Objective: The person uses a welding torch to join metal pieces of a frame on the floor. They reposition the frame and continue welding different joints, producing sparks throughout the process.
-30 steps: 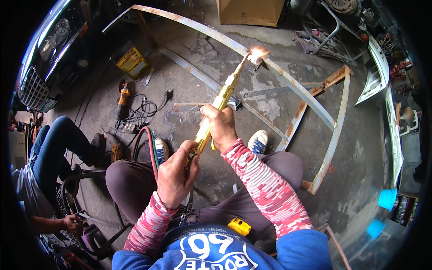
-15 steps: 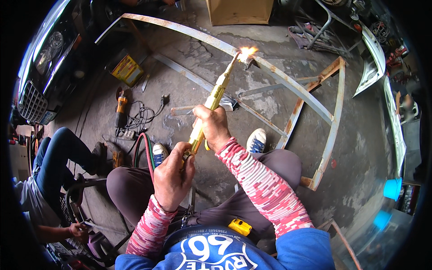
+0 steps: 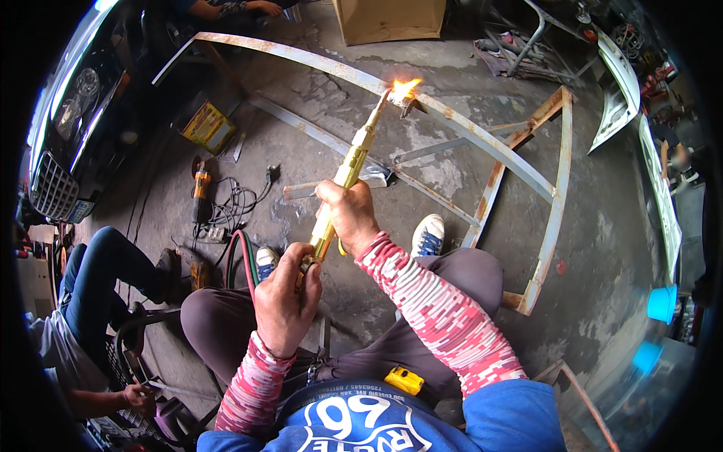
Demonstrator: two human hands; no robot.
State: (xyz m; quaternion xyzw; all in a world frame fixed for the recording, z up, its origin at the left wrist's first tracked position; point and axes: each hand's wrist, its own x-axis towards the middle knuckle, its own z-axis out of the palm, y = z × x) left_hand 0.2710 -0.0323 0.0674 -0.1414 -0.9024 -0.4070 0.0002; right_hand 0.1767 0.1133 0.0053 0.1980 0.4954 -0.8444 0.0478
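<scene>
A brass-coloured gas torch (image 3: 348, 172) slants up and away from me, held in both hands. My right hand (image 3: 349, 215) wraps round the middle of its body. Lower down, my left hand (image 3: 288, 297) grips the rear end by the valves, thumb and fingers closed on it. At the torch tip an orange-yellow flame (image 3: 404, 90) burns against a rusty grey metal frame (image 3: 467, 129), on its long curved bar. The flame's glare hides the exact spot where the tip meets the bar. Red and green hoses (image 3: 245, 252) curve beside my left shoe.
An angle grinder (image 3: 201, 188) with a tangled cord lies left, near a yellow bucket (image 3: 208, 126). A car front (image 3: 68, 143) stands far left. Another person sits at lower left, hands (image 3: 140, 398) visible. A cardboard box (image 3: 388, 21) is at the back; blue tubs (image 3: 661, 303) stand right.
The scene has shifted slightly left in view. Both hands keep their hold on the torch, and the flame stays at the curved bar. A person's arm shows more at the top.
</scene>
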